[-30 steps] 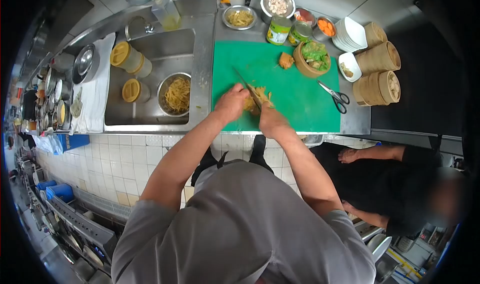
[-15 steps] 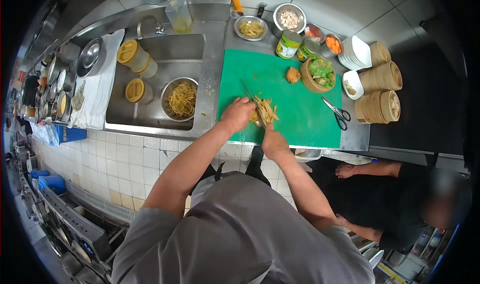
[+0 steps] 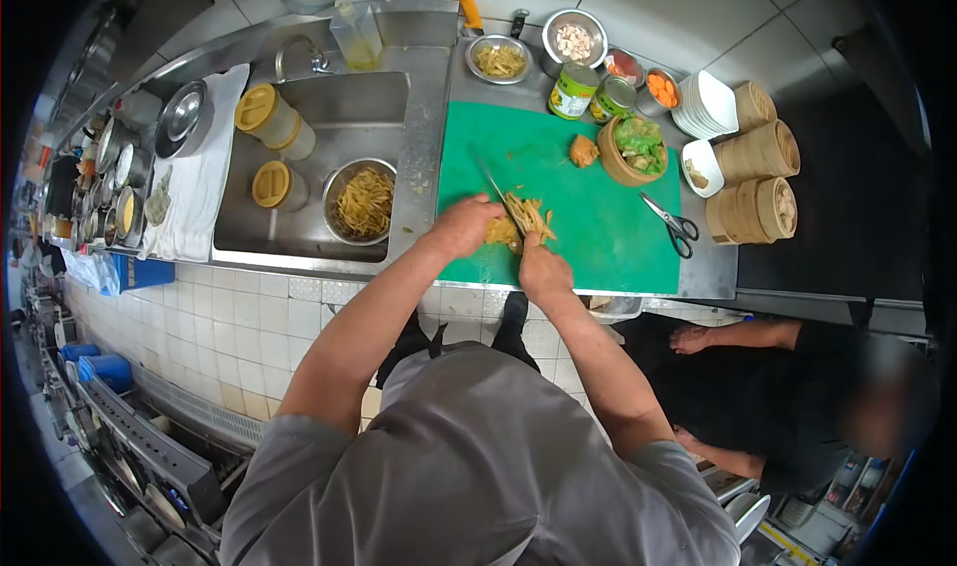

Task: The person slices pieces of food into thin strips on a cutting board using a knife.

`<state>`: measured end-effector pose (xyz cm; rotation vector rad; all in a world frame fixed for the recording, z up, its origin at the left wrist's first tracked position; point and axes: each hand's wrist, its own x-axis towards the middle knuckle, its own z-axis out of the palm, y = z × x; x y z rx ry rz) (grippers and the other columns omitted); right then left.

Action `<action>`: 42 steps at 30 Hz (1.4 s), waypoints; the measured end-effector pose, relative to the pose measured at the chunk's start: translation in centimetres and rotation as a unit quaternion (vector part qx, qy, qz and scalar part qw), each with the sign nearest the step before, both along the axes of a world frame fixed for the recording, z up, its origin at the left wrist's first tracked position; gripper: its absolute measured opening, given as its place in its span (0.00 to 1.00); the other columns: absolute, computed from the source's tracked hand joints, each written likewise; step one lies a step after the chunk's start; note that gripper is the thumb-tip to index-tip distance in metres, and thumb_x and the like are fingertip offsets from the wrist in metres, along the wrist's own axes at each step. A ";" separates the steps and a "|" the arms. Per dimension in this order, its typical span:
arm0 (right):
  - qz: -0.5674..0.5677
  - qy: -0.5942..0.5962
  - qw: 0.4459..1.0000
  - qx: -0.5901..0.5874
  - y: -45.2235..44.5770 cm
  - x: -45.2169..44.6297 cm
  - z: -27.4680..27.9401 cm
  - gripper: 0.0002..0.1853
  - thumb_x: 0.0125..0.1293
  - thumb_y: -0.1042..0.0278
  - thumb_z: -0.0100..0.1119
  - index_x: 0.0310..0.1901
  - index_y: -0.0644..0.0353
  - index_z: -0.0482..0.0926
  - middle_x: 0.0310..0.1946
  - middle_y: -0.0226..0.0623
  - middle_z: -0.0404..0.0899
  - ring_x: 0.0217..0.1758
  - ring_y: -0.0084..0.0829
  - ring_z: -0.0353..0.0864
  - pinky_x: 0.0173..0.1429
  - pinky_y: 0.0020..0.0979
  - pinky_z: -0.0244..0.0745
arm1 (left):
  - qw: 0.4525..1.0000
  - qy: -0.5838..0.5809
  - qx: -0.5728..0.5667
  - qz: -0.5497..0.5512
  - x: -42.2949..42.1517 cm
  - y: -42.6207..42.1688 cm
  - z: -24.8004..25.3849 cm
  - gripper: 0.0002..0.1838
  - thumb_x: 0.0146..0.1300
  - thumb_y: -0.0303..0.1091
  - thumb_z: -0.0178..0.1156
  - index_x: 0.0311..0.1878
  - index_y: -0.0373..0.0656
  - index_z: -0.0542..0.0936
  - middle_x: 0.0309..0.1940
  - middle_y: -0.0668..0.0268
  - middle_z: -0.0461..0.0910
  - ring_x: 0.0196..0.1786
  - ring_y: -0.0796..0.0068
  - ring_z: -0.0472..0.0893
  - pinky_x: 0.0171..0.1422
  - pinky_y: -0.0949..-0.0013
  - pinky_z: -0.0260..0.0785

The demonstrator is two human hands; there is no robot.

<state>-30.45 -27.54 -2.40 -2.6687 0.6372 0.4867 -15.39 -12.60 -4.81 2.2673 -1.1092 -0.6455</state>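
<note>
My right hand (image 3: 545,270) is closed round the handle of a knife (image 3: 496,187), whose blade points up and left over the green cutting board (image 3: 598,237). Fingers bent, my left hand (image 3: 467,225) presses on a yellowish vegetable piece (image 3: 501,231) beside the blade's left side. Cut yellow strips (image 3: 533,213) lie in a small heap just right of the blade. An orange-brown lump (image 3: 583,150) rests higher on the board, next to a bamboo basket of green leaves (image 3: 640,145).
Open scissors (image 3: 673,225) lie at the board's right edge. Bamboo steamers (image 3: 743,212), white bowls (image 3: 706,104) and cans (image 3: 573,92) stand behind and right. A sink (image 3: 349,102) at left holds a bowl of strips (image 3: 365,203). A person in black (image 3: 758,386) stands at the right.
The camera view has shifted, so the board appears lower. The knife has moved against the food, and the strips right of the blade now show more fully than a second ago.
</note>
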 end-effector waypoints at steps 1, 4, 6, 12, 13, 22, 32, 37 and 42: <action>0.008 0.024 1.000 0.019 0.0 0.6 1.1 0.13 0.77 0.71 0.46 0.57 0.67 0.70 0.47 0.65 0.89 0.52 0.64 0.90 0.56 0.58 0.85 | 1.000 -0.029 0.003 -0.003 -0.3 0.0 0.1 0.27 0.65 0.18 0.61 0.66 0.50 0.85 0.71 0.49 0.79 0.71 0.44 0.79 0.75 0.51 0.74; 0.028 0.061 0.997 0.039 -0.3 1.6 4.8 0.13 0.78 0.71 0.46 0.58 0.67 0.71 0.50 0.65 0.89 0.56 0.62 0.90 0.60 0.56 0.85 | 0.999 -0.003 0.044 -0.029 -0.1 -0.4 1.3 0.27 0.67 0.19 0.60 0.67 0.51 0.84 0.71 0.49 0.79 0.72 0.45 0.80 0.74 0.51 0.76; 0.044 0.081 0.995 0.046 0.1 1.0 6.7 0.13 0.78 0.71 0.47 0.59 0.67 0.71 0.51 0.66 0.88 0.57 0.62 0.90 0.61 0.56 0.84 | 0.999 0.005 0.034 -0.031 0.1 -0.4 0.6 0.26 0.67 0.20 0.60 0.67 0.51 0.84 0.68 0.50 0.80 0.70 0.45 0.81 0.72 0.51 0.77; 0.003 0.107 0.994 0.026 0.9 -1.2 1.6 0.14 0.76 0.73 0.46 0.59 0.67 0.71 0.51 0.68 0.88 0.59 0.63 0.89 0.64 0.57 0.83 | 0.999 -0.020 -0.011 -0.028 0.3 -0.5 -0.9 0.26 0.61 0.16 0.61 0.62 0.46 0.84 0.58 0.49 0.82 0.64 0.41 0.83 0.68 0.50 0.78; -0.001 0.081 0.996 0.038 0.8 0.2 1.3 0.14 0.77 0.73 0.46 0.60 0.67 0.71 0.52 0.67 0.88 0.59 0.63 0.89 0.64 0.57 0.83 | 0.999 -0.032 -0.014 -0.032 0.0 -0.4 -0.8 0.26 0.60 0.16 0.61 0.62 0.46 0.84 0.57 0.49 0.82 0.63 0.41 0.83 0.67 0.50 0.78; 0.024 0.101 0.994 0.034 1.1 -1.1 3.7 0.14 0.77 0.73 0.44 0.59 0.66 0.71 0.52 0.67 0.88 0.58 0.63 0.89 0.63 0.58 0.82 | 0.999 -0.024 -0.018 -0.022 -0.4 0.2 0.8 0.25 0.61 0.16 0.60 0.62 0.46 0.84 0.57 0.50 0.81 0.64 0.42 0.82 0.67 0.49 0.78; 0.047 0.096 0.994 0.028 1.3 -0.2 6.4 0.12 0.78 0.72 0.44 0.57 0.67 0.71 0.50 0.65 0.89 0.57 0.64 0.89 0.62 0.57 0.83 | 0.997 -0.045 -0.057 0.002 -0.7 0.9 -0.2 0.21 0.64 0.18 0.60 0.59 0.45 0.82 0.55 0.53 0.80 0.64 0.44 0.81 0.68 0.48 0.77; 0.015 0.046 0.998 0.051 0.8 1.2 -0.1 0.14 0.75 0.74 0.47 0.58 0.69 0.69 0.47 0.68 0.88 0.53 0.66 0.89 0.59 0.59 0.82 | 0.999 -0.037 -0.029 -0.026 -0.5 0.8 0.5 0.19 0.65 0.18 0.60 0.58 0.44 0.82 0.54 0.54 0.80 0.61 0.45 0.82 0.65 0.48 0.77; 0.046 0.098 0.992 0.059 1.3 1.7 6.3 0.14 0.76 0.75 0.45 0.59 0.68 0.69 0.51 0.68 0.88 0.59 0.64 0.88 0.63 0.57 0.82 | 0.997 -0.059 -0.052 -0.014 -0.7 0.8 -0.4 0.17 0.65 0.19 0.60 0.56 0.43 0.83 0.52 0.54 0.80 0.60 0.46 0.82 0.64 0.48 0.77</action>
